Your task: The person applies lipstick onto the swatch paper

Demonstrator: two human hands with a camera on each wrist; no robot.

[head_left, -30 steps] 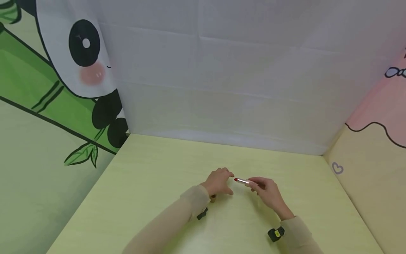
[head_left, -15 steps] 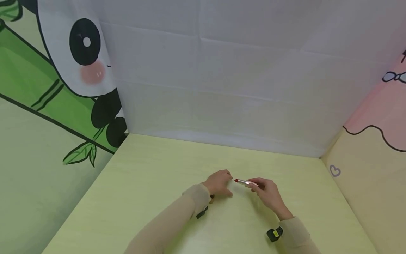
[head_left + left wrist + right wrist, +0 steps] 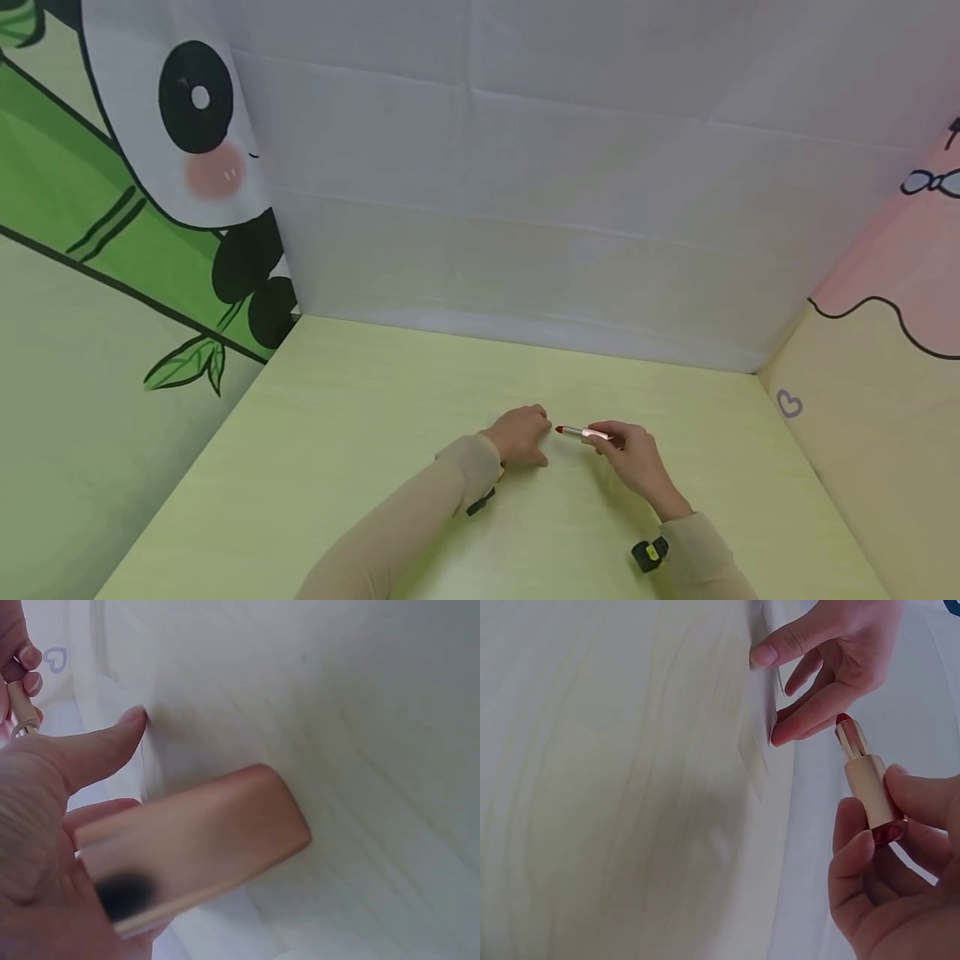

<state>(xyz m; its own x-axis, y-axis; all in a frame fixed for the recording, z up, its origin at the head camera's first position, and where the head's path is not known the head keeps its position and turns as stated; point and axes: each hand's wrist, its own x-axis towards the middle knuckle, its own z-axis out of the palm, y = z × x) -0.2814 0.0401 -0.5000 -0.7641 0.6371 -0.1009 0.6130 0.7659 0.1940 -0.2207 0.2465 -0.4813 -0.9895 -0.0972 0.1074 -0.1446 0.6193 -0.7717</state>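
Note:
My right hand [image 3: 636, 460] holds an uncapped lipstick [image 3: 867, 784] by its gold base, thumb on one side and fingers curled on the other. Its red tip points toward my left hand [image 3: 517, 437]. The left thumb and forefinger are spread apart, a short gap from that tip. In the left wrist view a shiny rose-gold lipstick cap [image 3: 217, 832] juts out from the left palm, with its inner end hidden by the hand. The lower fingers of this hand are curled in at the palm.
Both hands are over a pale yellow wood-grain table [image 3: 360, 392]. A white sheet [image 3: 525, 208] hangs behind it. Printed walls stand at either side, a panda and bamboo [image 3: 198, 100] left, pink and cream [image 3: 862, 400] right. Dark cameras [image 3: 649, 553] are strapped to the wrists.
The left hand has dipped slightly toward me, its thumb and forefinger closer together than before. The right hand and the lipstick have barely moved. The head view has shifted a little.

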